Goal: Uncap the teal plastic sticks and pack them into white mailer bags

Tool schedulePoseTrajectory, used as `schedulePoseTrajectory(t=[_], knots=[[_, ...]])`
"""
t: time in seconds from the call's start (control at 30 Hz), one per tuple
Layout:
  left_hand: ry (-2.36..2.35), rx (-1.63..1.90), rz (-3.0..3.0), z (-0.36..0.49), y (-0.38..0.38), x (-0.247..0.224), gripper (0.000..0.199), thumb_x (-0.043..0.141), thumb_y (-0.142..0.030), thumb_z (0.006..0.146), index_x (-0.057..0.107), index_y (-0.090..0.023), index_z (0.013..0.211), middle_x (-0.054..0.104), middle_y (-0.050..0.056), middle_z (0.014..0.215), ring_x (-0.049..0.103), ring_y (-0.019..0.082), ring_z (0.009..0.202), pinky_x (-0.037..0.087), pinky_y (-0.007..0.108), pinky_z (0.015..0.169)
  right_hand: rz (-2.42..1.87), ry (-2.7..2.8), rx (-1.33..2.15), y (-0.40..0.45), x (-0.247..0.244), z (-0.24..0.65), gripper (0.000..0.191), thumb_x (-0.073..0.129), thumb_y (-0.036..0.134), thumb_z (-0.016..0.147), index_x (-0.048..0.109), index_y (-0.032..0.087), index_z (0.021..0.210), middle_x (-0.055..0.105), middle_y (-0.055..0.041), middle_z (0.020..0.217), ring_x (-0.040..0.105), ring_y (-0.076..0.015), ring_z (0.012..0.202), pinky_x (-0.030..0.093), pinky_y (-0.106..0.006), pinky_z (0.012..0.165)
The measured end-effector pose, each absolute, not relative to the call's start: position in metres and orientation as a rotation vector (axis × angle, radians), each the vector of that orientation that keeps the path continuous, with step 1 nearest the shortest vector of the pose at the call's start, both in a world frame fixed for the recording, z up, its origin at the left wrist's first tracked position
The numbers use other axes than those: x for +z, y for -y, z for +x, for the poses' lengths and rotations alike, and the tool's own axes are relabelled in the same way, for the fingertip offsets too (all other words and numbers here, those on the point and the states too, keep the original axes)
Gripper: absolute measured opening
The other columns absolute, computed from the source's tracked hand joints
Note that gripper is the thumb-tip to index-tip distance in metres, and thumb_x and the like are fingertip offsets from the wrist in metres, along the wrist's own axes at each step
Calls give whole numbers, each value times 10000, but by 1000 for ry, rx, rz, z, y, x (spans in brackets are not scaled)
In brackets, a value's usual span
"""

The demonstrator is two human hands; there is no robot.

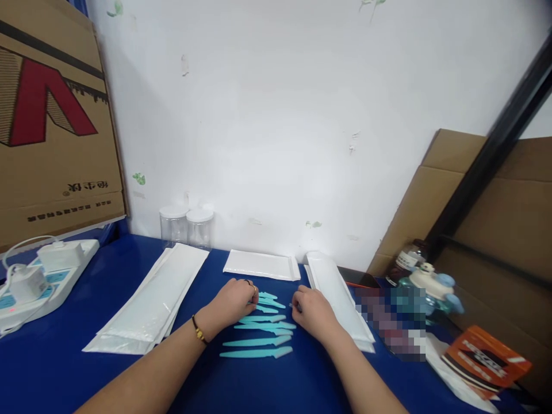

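Several teal eyebrow razors [256, 353] lie in a rough column on the blue table, blades toward the right. My left hand [233, 302] is over the handle ends of the farthest razors, its fingers closed at one of them; the fingertips partly hide it. To the right of the blade ends, my right hand [313, 310] is held low with its fingers curled together. Something small and greyish shows at its fingertips, too small to name. A white padded packet [261, 265] lies flat beyond both hands.
Stacks of white packets lie left [159, 305] and right [338, 299] of my hands. Two clear jars [173, 227] with white lids stand against the wall. A power strip [64, 282] is far left; an orange pouch [485, 359] and a brown bottle [405, 261] are right.
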State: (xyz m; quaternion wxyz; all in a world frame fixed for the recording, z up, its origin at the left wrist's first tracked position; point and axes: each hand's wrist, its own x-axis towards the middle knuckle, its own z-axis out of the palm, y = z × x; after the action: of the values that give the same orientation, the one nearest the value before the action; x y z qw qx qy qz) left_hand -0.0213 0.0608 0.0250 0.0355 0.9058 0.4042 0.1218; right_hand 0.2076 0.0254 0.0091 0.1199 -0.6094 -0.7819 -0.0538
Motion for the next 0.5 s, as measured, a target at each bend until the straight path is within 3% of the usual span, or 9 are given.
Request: schedulePoseTrajectory(t=[0.2, 0.37, 0.5], knots=[[-1257, 334, 2759, -21, -59, 27, 89, 524, -196, 722, 611, -201, 737, 645, 8, 769, 574, 158, 746, 368, 250, 699, -1659, 2219, -45, -22, 16, 210, 113, 507, 132, 733, 597, 201, 734, 612, -14, 748, 569, -157, 736, 363, -252, 676], [-1242, 371, 2716, -22, -60, 26, 93, 499, -195, 745, 591, -205, 740, 645, -8, 754, 566, 139, 703, 362, 242, 688, -1453, 1833, 670, -22, 16, 213, 131, 537, 315, 786, 589, 195, 777, 586, 23, 611, 558, -118, 527, 400, -224, 534], [-1204, 425, 2668, -25, -64, 29, 119, 475, -217, 789, 594, -210, 780, 646, -15, 752, 563, 129, 691, 351, 230, 651, -1248, 1539, 1085, -23, 15, 211, 223, 719, 333, 619, 623, 159, 720, 648, -13, 671, 615, -151, 618, 471, -258, 619]])
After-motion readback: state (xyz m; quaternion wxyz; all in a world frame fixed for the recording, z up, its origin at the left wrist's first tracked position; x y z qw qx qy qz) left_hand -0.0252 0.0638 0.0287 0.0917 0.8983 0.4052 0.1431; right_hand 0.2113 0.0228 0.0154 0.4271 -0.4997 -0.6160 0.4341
